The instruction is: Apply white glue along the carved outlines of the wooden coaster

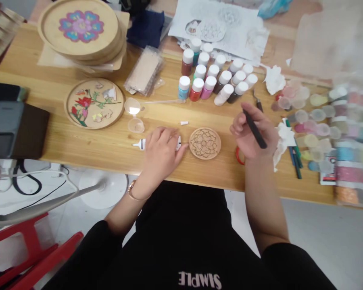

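Note:
My left hand (161,151) lies palm down over a white tube (140,144) with a pointed nozzle. Its fingers rest on the table and its thumb reaches toward the rim of a small round wooden disc (205,143), which carries a raised flower-like outline. To the right of the disc, my right hand (255,135) is raised, palm up, with a black stick-shaped tool (254,128) held in its fingers. What kind of tool it is cannot be made out. A small white cap (184,123) lies above the disc. Partly behind my right wrist is a red ring-shaped handle (239,156).
Several paint bottles (197,89) with white lids stand beyond the disc. A decorated round tray (93,103) and stacked trays (78,26) are at left. Small cups (317,114), pencils (295,157) and crumpled tissue (286,135) lie at right. A dark box (21,129) stands far left.

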Available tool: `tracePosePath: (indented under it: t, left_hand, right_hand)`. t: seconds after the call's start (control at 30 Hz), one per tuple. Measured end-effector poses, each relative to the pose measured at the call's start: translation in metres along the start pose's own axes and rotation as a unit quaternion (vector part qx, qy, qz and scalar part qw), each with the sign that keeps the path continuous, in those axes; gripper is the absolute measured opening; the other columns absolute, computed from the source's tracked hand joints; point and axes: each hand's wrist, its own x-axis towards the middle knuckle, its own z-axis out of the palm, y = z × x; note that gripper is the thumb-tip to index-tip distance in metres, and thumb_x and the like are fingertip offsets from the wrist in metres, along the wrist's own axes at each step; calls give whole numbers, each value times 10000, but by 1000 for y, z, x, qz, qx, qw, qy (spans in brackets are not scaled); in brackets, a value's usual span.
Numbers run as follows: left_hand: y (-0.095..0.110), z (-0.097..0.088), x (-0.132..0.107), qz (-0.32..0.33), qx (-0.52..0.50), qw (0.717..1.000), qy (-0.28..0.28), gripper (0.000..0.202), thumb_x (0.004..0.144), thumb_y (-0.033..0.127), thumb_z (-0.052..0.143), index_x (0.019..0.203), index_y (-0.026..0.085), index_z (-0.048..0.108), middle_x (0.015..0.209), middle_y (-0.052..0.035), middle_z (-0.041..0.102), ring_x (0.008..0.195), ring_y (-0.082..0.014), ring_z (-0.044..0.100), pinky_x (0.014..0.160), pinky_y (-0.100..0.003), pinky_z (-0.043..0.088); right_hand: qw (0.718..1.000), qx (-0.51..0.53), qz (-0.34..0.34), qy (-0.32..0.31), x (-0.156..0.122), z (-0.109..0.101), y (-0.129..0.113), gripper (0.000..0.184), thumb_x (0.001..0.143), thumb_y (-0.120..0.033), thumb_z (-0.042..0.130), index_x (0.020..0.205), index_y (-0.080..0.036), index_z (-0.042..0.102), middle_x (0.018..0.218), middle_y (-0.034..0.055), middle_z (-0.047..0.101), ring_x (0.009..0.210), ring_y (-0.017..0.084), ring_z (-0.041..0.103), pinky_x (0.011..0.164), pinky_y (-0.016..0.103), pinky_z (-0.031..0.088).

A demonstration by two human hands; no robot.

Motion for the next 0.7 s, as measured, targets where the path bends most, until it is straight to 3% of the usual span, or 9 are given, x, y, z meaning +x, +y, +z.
tracePosePath:
  t: [0.13, 0.3, 0.47, 0.63, 0.7]
  left_hand:
    - [2, 5, 9, -7, 48, 998, -33, 398, 937, 443, 548, 1092, 105, 689, 1143, -162, 673, 1039, -348, 561, 855, -482, 448]
    - [2, 5, 12, -7, 64, 996, -56, 423, 922, 495, 557, 1052, 122, 710, 1140, -147, 679, 1020, -353, 566, 841, -494, 454]
    - [-3, 7, 14, -30, 26, 999, -15, 360, 943, 434, 540, 1067, 144, 713, 1090, -133, 706, 1012, -326, 605, 857, -486, 469]
    - [-9, 4, 19, -88, -91, 992, 25, 217, 934, 316, 554, 993, 184, 716, 985, -53, 737, 933, -213, 668, 856, -375, 517]
    - [-11, 4, 21, -102, -90, 990, 37, 196, 922, 299, 557, 961, 198, 721, 963, -37, 739, 918, -199, 673, 846, -356, 518]
  right_hand:
    - [1000, 24, -6, 3, -3, -2, 12, 371, 585, -292, 759, 953, -343, 756, 696, -25, 548, 590, 118, 396, 512, 268, 308]
    - [999, 39, -7, 0, -7, -6, 8, 394, 592, -270, 776, 979, -342, 762, 724, -23, 586, 602, 112, 394, 532, 275, 317]
    - [998, 59, -14, 10, -8, -10, 5, 380, 608, -245, 753, 979, -328, 767, 702, -22, 579, 585, 107, 385, 527, 281, 317]
    - [998, 55, -13, 24, -9, -9, 5, 351, 630, -271, 756, 971, -356, 752, 695, -30, 569, 566, 111, 361, 503, 273, 320]
    - [998, 56, -11, 36, -10, -8, 4, 353, 628, -286, 780, 969, -371, 748, 703, -34, 569, 572, 109, 367, 501, 266, 332]
